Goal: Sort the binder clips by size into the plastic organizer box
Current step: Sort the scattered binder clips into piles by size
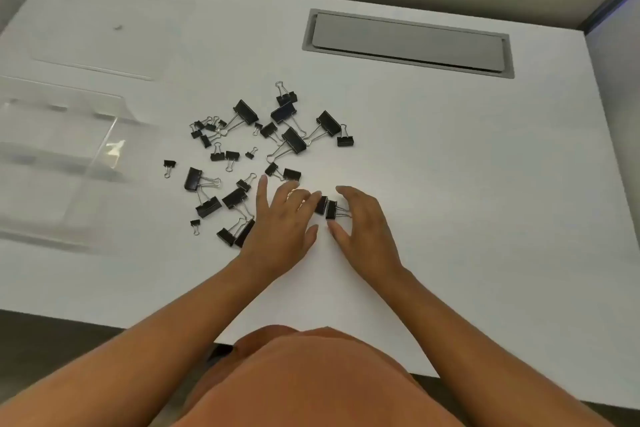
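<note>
Down on the white desk (450,184), both hands meet over two medium clips (327,207) standing side by side. Left hand (282,224) lies palm down with fingers stretched and relaxed, fingertips touching the left clip, gripping nothing. Right hand (360,218) curves loosely round the pair, forefinger beyond them and thumb on the near side, with the wire handles pointing into its palm; whether it actually pinches them I cannot tell. Other clips (263,139), large, medium and small, lie scattered just beyond and left of the hands. Clear box (59,163) sits at the desk's left edge, well apart from the hands.
</note>
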The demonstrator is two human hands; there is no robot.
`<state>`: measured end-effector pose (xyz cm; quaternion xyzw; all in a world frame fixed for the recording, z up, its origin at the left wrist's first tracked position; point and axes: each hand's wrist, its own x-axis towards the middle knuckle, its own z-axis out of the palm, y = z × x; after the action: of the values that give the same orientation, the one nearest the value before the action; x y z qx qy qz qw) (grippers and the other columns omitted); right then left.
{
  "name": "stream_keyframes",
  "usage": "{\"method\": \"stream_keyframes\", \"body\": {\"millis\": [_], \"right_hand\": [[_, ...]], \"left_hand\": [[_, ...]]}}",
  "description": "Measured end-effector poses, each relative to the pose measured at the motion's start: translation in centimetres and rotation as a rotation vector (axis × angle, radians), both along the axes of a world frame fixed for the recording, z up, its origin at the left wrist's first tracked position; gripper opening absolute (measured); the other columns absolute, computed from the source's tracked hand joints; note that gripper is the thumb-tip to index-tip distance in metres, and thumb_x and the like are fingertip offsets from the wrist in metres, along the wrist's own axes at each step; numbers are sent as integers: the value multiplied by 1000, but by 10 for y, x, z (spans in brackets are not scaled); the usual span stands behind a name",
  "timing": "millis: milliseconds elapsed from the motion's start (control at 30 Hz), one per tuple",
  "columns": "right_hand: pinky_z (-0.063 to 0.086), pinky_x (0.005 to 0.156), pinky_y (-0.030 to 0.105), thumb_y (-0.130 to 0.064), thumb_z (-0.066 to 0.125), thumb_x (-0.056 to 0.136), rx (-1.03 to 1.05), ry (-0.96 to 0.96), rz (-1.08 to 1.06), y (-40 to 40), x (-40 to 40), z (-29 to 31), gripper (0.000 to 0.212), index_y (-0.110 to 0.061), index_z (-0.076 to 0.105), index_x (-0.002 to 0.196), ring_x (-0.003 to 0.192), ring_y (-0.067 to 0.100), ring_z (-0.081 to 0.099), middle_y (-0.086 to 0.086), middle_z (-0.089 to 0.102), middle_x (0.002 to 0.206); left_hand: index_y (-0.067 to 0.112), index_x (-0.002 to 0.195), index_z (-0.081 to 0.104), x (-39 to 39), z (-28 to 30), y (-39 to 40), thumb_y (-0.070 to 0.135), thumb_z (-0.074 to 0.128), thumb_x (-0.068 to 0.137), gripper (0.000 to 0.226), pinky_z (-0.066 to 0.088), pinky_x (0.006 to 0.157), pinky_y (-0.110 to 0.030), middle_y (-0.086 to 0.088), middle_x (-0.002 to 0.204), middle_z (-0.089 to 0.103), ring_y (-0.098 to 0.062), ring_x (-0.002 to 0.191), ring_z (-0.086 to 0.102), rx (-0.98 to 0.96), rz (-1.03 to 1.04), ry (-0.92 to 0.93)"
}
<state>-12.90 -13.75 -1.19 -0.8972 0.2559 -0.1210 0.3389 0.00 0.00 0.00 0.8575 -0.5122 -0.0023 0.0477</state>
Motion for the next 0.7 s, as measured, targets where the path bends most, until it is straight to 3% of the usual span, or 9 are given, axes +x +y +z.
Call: {"method": "stream_keyframes", "body": {"millis": [133, 233, 400, 467, 567, 633, 700], "right_hand": [[44, 106, 29, -24, 79, 92, 51, 61, 20, -13, 9, 0, 67, -24, 47, 151, 125, 13, 51, -7, 64, 135], [46, 100, 26, -27, 80, 91, 58, 68, 62, -23, 13, -2, 67, -26, 48, 150, 119, 12, 51, -12, 68, 130], [53, 92, 28, -27, 79, 92, 78, 67, 88, -35, 17, -2, 54, -22, 58, 141, 108, 11, 57, -8, 69, 120], [53, 91, 21, -26, 81, 91, 232, 21, -39, -38, 18, 3, 43, -23, 65, 132, 102, 6, 64, -10, 71, 114], [56, 86, 18, -17, 79, 93, 686, -96, -295, -41, 22, 21, 27, -24, 72, 118, 101, 5, 71, -12, 76, 107], [57, 87, 20, -11, 76, 95, 860, -196, -367, -40, 24, 31, 21, -20, 74, 114, 106, 7, 73, -10, 78, 110], [58, 91, 25, -9, 75, 95, 953, -259, -406, -37, 27, 39, 18, -15, 76, 112, 109, 10, 73, -5, 79, 112]], "left_hand": [[15, 144, 57, 10, 2, -19, 40, 73, 87, 64, 34, 104, -58, -3, 121, 63, -30, 120, 55, 78, -7, 8], [21, 128, 66, 16, 1, -28, 43, 71, 91, 44, 29, 94, -49, 0, 114, 59, -27, 110, 54, 73, -49, 13], [23, 114, 69, 24, -8, -34, 43, 70, 94, 29, 29, 92, -47, 2, 109, 63, -26, 104, 58, -43, -53, 62], [22, 117, 68, 27, -7, -35, 44, 69, 95, 32, 31, 92, -45, 3, 108, 65, -25, 104, 60, -98, -17, 130], [23, 125, 67, 25, 7, -38, 49, 62, 99, 37, 38, 91, -39, 8, 107, 68, -17, 102, 62, -190, 132, 412], [24, 127, 68, 21, 21, -44, 47, 67, 98, 37, 50, 85, -30, 14, 107, 70, -10, 96, 66, -297, 320, 764], [23, 124, 71, 18, 33, -53, 40, 74, 95, 34, 54, 69, -20, 11, 103, 76, -8, 89, 72, -391, 495, 1102]]}}
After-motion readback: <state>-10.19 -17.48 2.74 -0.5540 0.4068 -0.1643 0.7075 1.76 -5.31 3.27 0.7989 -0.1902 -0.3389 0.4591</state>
